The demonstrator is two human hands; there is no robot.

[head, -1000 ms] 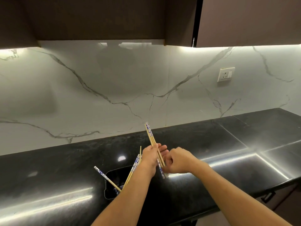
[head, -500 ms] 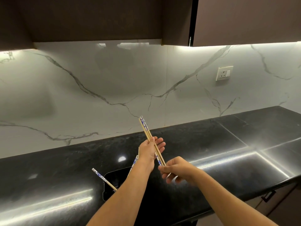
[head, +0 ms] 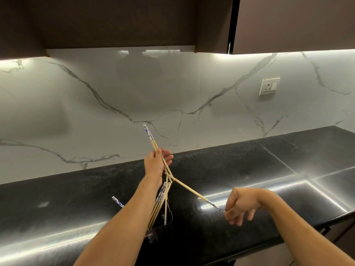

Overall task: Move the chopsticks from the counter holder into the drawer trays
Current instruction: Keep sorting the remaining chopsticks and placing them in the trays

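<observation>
Chopsticks stand bunched in the black holder on the counter, just below the left hand, which grips a pair with patterned ends tilted up and far-left. Further right and nearer, the right hand pinches the end of a single stick slanting towards the left hand. Half a second ago the hands were close together; now they are well apart.

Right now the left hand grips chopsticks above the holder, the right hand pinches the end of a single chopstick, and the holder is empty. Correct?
No. The head view shows the holder is not empty: several chopsticks lean in it. The rest holds: the left hand grips raised chopsticks above it, and the right hand pinches the end of the single chopstick.
</observation>
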